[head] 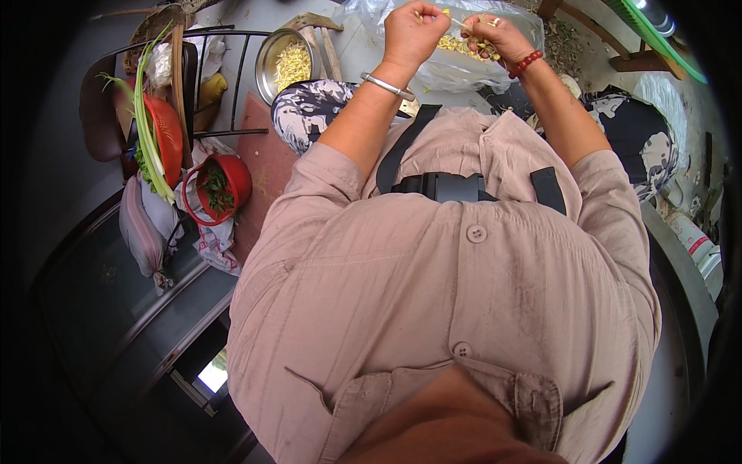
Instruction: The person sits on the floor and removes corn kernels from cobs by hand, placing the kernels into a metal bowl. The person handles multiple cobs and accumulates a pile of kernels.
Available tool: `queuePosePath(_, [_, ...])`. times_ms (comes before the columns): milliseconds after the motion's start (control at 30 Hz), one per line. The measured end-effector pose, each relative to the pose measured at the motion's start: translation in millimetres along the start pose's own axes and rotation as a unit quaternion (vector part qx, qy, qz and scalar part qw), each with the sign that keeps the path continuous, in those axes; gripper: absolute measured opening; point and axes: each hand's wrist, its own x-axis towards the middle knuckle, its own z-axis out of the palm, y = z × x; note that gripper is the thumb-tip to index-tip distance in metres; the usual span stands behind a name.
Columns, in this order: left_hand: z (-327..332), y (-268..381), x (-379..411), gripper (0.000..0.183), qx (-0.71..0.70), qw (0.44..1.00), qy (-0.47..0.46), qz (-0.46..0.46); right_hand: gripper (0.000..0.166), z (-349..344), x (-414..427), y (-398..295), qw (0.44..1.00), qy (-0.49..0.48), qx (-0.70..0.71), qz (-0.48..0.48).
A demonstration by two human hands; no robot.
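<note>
My left hand [418,30], with a silver bangle at the wrist, pinches the yellow head of a bean sprout [446,11] between thumb and finger. The sprout's pale stem reaches towards my right hand [499,39], which is curled around several more sprouts and has a red bead bracelet at its wrist. Beneath the hands lies a clear plastic bag [464,72] with yellow-headed sprouts [458,45] on it. To the left, a round metal bowl [259,66] holds a heap of sprouts.
A wooden stool [330,52] stands beside the bowl. Farther left are celery stalks [141,116] on an orange-red plastic basket [166,136] and a red bucket [242,184] with leafy greens. A green plastic rim [655,37] and wooden legs [649,62] are at the upper right.
</note>
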Motion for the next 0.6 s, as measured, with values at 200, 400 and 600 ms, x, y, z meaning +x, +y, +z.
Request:
queuePosePath(200, [-16,2,7,0.008,-0.099,0.993,-0.041,-0.038,0.023,0,-1,-3,0.998,0.024,0.061,0.019])
queuePosePath(400, [-23,27,6,0.018,-0.49,0.838,-0.175,-0.162,0.039,-8,1,1,0.987,-0.058,0.148,0.032])
queuePosePath(600, [-20,21,8,0.011,-0.426,0.859,-0.151,-0.241,0.046,-3,-4,-6,0.988,-0.068,0.133,0.044])
